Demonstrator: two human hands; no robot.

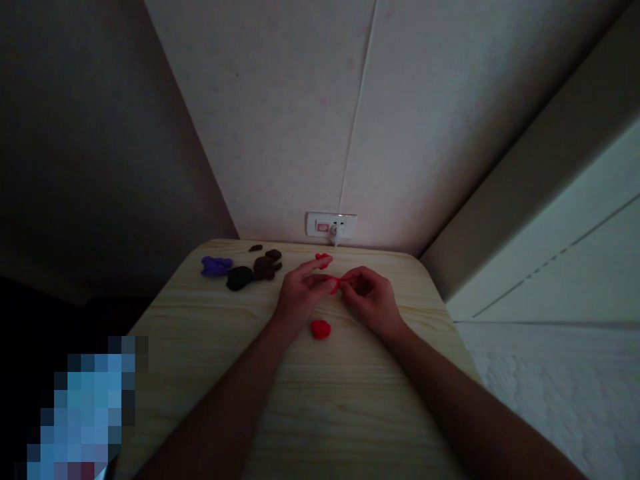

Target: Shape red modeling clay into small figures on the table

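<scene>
The tabletop stands before a wall, whose power socket lies just above the far edge. Over the tabletop, the left hand and right hand meet at a clay strip. A clay cluster lies behind the left hand; a clay ball lies before the clay strip. Farther left sit several clay lumps.

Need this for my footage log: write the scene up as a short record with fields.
Left hand: fingertips at a thin red piece
Right hand: pinching the same piece
Nearer the person: red lump
Beyond the hands: small red shape, partly hidden by a left finger
Left side: purple lump, black lump, brown pieces
Surface: wood-grain table
Wall: socket with a plug
Light: dim
</scene>
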